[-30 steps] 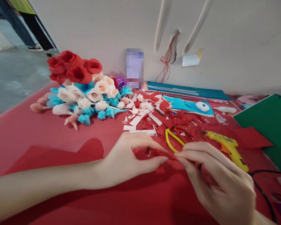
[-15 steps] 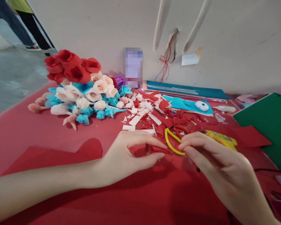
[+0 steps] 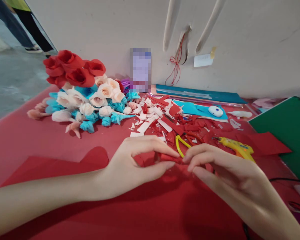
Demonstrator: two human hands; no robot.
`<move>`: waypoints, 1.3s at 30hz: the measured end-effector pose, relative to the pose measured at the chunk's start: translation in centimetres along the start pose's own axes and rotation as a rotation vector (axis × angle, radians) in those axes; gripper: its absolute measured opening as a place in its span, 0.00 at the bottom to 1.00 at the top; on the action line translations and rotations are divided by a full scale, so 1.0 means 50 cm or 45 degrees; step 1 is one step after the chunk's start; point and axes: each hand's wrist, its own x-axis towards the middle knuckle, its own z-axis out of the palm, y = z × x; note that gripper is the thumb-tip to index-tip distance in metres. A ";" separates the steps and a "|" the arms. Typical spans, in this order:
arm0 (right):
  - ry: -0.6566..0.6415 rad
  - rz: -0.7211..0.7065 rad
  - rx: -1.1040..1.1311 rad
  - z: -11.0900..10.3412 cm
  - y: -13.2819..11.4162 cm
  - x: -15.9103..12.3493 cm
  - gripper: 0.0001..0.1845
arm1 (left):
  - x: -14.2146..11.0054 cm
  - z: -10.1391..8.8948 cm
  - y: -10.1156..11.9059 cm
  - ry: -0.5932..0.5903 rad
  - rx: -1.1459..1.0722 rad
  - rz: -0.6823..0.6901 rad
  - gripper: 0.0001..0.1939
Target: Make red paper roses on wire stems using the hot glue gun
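Observation:
My left hand [image 3: 137, 170] comes in from the left, thumb and forefinger closed on a small rolled piece of red paper [image 3: 166, 158]. Part of the roll is hidden behind those fingers. At its right end, the fingertips of my right hand [image 3: 222, 176] pinch close together on the narrow, twisted-looking tip. Just beyond the fingertips lies a tool with yellow handles [image 3: 179, 146], partly covered by my right hand. Beneath both hands spreads a large red sheet [image 3: 140, 213].
Paper flowers [image 3: 90, 100] in red, cream and blue are heaped at the left. Red and white scraps [image 3: 155, 116] litter the middle. A yellow glue gun [image 3: 236, 146] lies right, beside a green board [image 3: 285, 133]. A blurred phone-like object [image 3: 141, 70] leans against the wall.
My right hand has shifted slightly left, its fingertips meeting the end of the red roll. More of the glue gun now shows. My left hand stays almost in place.

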 end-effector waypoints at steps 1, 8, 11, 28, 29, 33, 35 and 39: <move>-0.029 0.000 0.032 0.001 0.000 -0.001 0.04 | -0.001 -0.001 0.000 0.018 -0.005 -0.019 0.11; 0.051 -0.070 0.082 0.019 0.005 -0.008 0.07 | -0.009 0.009 -0.001 0.017 -0.228 -0.250 0.16; 0.107 -0.106 0.044 0.028 0.003 -0.008 0.07 | -0.010 0.013 -0.006 -0.050 -0.186 -0.233 0.09; 0.243 -0.225 -0.190 0.058 0.015 -0.020 0.10 | -0.005 0.017 0.001 0.025 -0.086 -0.248 0.08; 0.233 -0.206 -0.155 0.056 0.014 -0.021 0.10 | -0.006 0.017 0.000 0.017 -0.076 -0.261 0.08; 0.184 -0.116 -0.044 0.050 0.005 -0.017 0.08 | -0.005 0.014 -0.004 0.001 -0.082 -0.237 0.07; 0.155 -0.072 -0.008 0.048 0.001 -0.012 0.07 | -0.003 0.012 -0.006 0.008 -0.091 -0.187 0.05; 0.148 -0.051 0.047 0.045 0.000 -0.006 0.07 | 0.000 0.013 -0.006 0.025 -0.091 -0.155 0.05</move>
